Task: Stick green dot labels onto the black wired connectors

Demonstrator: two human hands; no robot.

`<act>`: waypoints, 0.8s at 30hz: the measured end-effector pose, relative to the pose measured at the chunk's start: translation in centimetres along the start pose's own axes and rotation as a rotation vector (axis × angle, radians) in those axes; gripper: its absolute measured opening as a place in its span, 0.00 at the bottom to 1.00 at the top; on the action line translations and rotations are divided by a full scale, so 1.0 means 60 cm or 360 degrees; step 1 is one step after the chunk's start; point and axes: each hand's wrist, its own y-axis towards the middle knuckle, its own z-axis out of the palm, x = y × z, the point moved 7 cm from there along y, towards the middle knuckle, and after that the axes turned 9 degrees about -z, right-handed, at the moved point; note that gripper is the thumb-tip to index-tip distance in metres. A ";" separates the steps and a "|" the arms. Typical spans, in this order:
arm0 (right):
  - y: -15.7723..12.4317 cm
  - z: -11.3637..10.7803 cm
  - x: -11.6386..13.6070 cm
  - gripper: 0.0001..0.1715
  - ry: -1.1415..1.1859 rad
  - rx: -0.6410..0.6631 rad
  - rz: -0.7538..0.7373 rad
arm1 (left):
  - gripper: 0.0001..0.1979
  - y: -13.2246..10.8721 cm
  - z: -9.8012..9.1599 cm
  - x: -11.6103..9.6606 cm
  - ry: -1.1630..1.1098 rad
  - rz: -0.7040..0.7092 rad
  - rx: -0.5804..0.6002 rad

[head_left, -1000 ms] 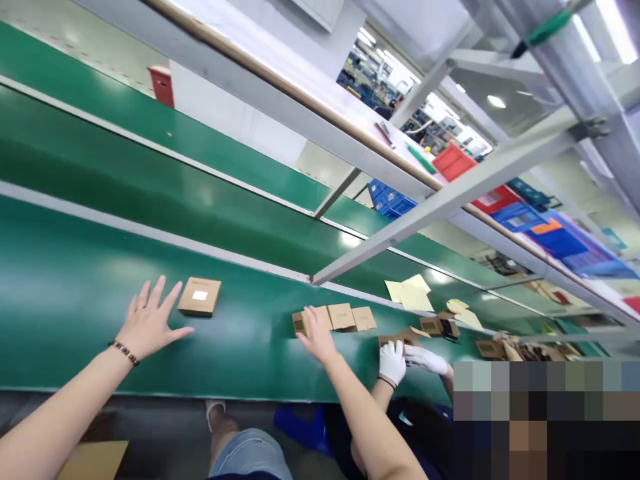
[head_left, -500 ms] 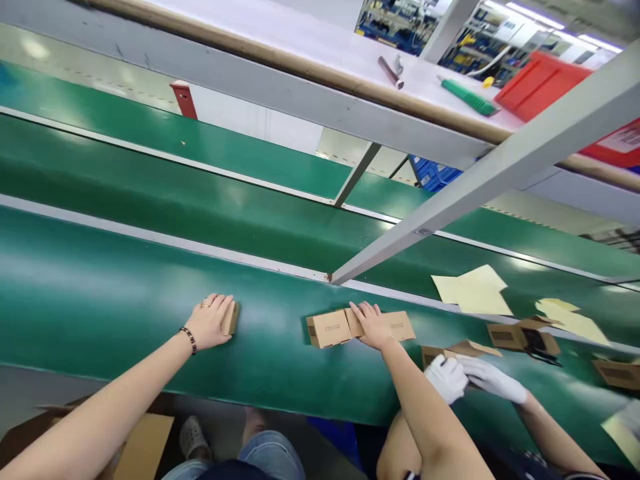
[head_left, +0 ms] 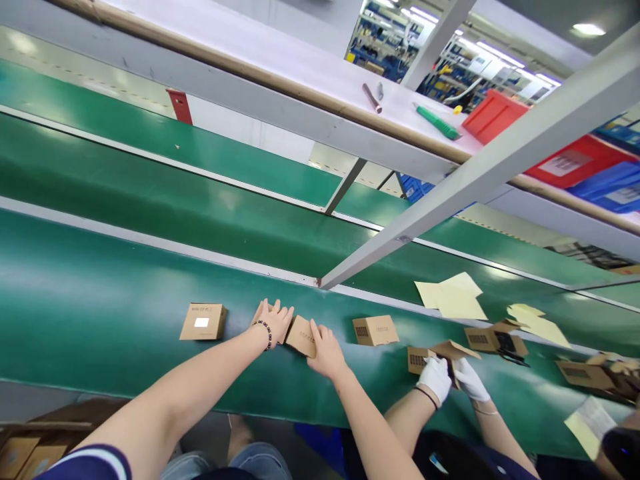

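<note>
green belt [head_left: 100, 300] bears a carton [head_left: 301, 335] pressed between left hand [head_left: 273, 321] and right hand [head_left: 326, 348], grips flat, unclosed, so it could slip.

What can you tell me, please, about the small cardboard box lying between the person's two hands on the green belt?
The small cardboard box is plain tan card, flat and squarish, and looks shut. It lies on the green belt, turned at an angle to the belt's edge. The left hand presses its fingers against the box's left side. The right hand lays its fingers on the box's right corner. Both hands are flat, and neither closes round the box.
</note>
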 end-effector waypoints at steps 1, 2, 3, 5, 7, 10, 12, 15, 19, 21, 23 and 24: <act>-0.005 -0.002 -0.008 0.55 0.0009 -0.0004 0.0030 | 0.45 0.007 0.005 0.002 -0.0037 0.0037 0.0041; -0.009 -0.004 -0.016 0.54 0.0015 -0.0023 0.0084 | 0.41 0.006 0.008 0.004 -0.0080 0.0132 0.0070; -0.011 -0.005 -0.020 0.54 0.0021 -0.0051 0.0150 | 0.36 -0.001 0.010 0.006 -0.0124 0.0265 0.0090; -0.006 -0.004 -0.012 0.55 0.0043 -0.0124 0.0283 | 0.30 -0.029 0.009 0.014 -0.0177 0.0506 0.0111; 0.005 0.001 0.016 0.57 0.0101 -0.0178 0.0383 | 0.29 -0.061 0.006 0.029 -0.0116 0.0570 0.0104; 0.023 0.000 0.059 0.55 0.0247 -0.0140 0.0326 | 0.33 -0.107 -0.005 0.052 0.0137 0.0464 0.0041; 0.024 -0.021 0.050 0.47 0.0208 -0.0112 0.0167 | 0.36 -0.139 -0.021 0.068 0.0282 0.0332 -0.0080; -0.007 -0.077 -0.071 0.41 -0.0198 -0.0126 0.0270 | 0.31 -0.188 -0.052 0.111 0.0373 -0.0053 -0.0368; -0.060 -0.109 -0.298 0.42 -0.0533 0.0187 0.0708 | 0.40 -0.238 -0.084 0.194 0.0270 -0.0666 -0.0687; -0.062 -0.096 -0.356 0.44 -0.0441 0.0387 0.0604 | 0.46 -0.246 -0.094 0.243 0.0083 -0.0946 -0.0770; -0.056 -0.086 -0.379 0.46 -0.0358 0.0468 0.0509 | 0.48 -0.244 -0.095 0.293 -0.0256 -0.1185 -0.0756; -0.052 -0.082 -0.379 0.47 -0.0321 0.0484 0.0483 | 0.48 -0.240 -0.092 0.314 -0.0454 -0.1266 -0.0709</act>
